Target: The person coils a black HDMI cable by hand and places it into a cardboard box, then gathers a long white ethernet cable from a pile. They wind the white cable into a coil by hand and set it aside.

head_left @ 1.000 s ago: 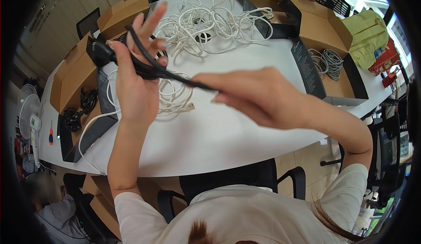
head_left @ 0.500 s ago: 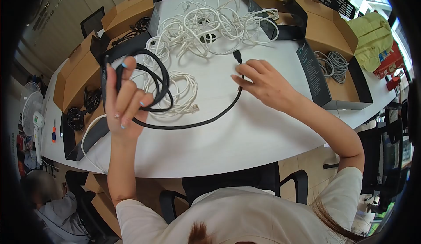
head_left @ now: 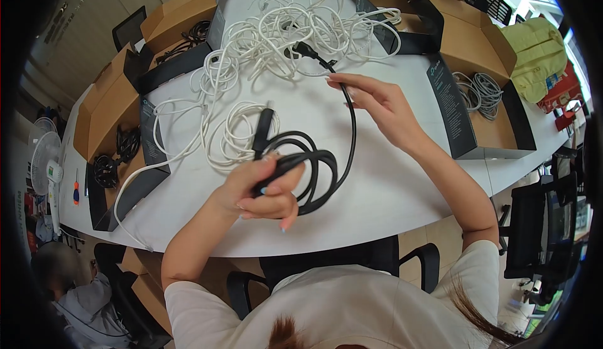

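My left hand (head_left: 267, 192) is wrapped round a coiled black cable (head_left: 326, 167) low over the middle of the white table (head_left: 389, 192). One thick black end of the cable points up beside my fingers. The other end rises to a black plug (head_left: 306, 50) near the white cable tangle (head_left: 282, 35). My right hand (head_left: 377, 101) is beside this upper stretch, its fingers extended and fingertips close to the cable; whether they touch it is unclear. A white coil (head_left: 235, 135) lies behind my left hand.
Open cardboard boxes with black cables (head_left: 116, 154) stand at the left. A box at the right holds a grey cable coil (head_left: 480, 95). A screwdriver (head_left: 76, 189) and fan (head_left: 47, 154) are far left. A seated person (head_left: 88, 299) is at lower left.
My left hand has moved right and down with the black coil. The plug end has shifted up and left towards the white tangle. My right hand's fingers have straightened from a pinch.
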Motion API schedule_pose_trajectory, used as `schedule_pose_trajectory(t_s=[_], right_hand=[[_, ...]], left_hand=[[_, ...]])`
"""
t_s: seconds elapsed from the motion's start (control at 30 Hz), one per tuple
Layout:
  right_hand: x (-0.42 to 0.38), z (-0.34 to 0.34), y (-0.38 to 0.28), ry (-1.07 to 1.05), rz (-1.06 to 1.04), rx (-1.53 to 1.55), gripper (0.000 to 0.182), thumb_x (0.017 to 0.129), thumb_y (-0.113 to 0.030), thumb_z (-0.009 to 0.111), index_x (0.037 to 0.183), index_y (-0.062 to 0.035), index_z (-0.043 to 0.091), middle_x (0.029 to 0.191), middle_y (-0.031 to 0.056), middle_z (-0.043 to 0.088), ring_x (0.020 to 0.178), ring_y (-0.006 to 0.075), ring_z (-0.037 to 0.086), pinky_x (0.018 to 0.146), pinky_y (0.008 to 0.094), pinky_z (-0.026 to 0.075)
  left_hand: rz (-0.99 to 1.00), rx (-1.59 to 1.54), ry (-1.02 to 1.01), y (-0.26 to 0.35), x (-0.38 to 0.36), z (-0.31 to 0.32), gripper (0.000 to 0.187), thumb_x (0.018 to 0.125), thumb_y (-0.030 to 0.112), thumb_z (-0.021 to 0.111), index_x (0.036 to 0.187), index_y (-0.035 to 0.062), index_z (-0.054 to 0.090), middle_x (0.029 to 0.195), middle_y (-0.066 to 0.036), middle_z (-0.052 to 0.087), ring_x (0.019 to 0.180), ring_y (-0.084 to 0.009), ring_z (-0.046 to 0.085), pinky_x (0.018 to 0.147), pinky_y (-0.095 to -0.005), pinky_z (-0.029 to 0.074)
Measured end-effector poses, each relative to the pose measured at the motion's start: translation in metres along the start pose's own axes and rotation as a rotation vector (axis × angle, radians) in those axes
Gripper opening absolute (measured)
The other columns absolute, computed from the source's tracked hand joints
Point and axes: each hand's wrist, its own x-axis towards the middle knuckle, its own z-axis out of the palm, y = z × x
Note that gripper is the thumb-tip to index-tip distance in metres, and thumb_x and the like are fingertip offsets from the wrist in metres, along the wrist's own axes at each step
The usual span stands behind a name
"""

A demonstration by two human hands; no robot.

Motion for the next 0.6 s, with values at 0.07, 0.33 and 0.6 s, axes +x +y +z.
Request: schedule_pose_trajectory(t_s=[0.07,0.33,0.6], right_hand=[[0.005,0.002,-0.013,0.038,0.149,0.149,0.024,0.084,-0.010,0.061,0.107,-0.0014,0.064,0.089,0.0111,0.069,0.072,0.0099,0.062,0.065,0.0228,0.049],[0.014,-0.003,-0.027,0.059,0.064,0.351,0.035,0.087,-0.007,0.058,0.120,-0.0031,0.049,0.083,0.0105,0.069,0.068,0.0105,0.063,0.064,0.0213,0.051],[0.008,-0.002,-0.051,0.064,-0.211,0.436,0.015,0.089,0.000,0.052,0.104,0.0021,0.053,0.096,0.0127,0.066,0.096,0.0158,0.062,0.082,0.0265,0.049]], left_hand=[[-0.126,0.010,0.032,-0.009,0.010,0.000,0.040,0.098,0.044,0.029,0.076,0.0108,0.037,0.038,0.008,0.033,0.030,-0.0037,0.031,0.065,-0.0250,0.048],[-0.387,0.406,0.136,-0.025,0.043,0.001,0.039,0.098,0.046,0.028,0.086,0.0104,0.037,0.050,0.007,0.033,0.041,-0.0044,0.034,0.070,-0.0240,0.046],[-0.048,0.243,0.418,-0.021,0.054,-0.016,0.049,0.095,0.056,0.014,0.083,0.0138,0.035,0.061,0.005,0.035,0.044,-0.0051,0.036,0.073,-0.0258,0.044]])
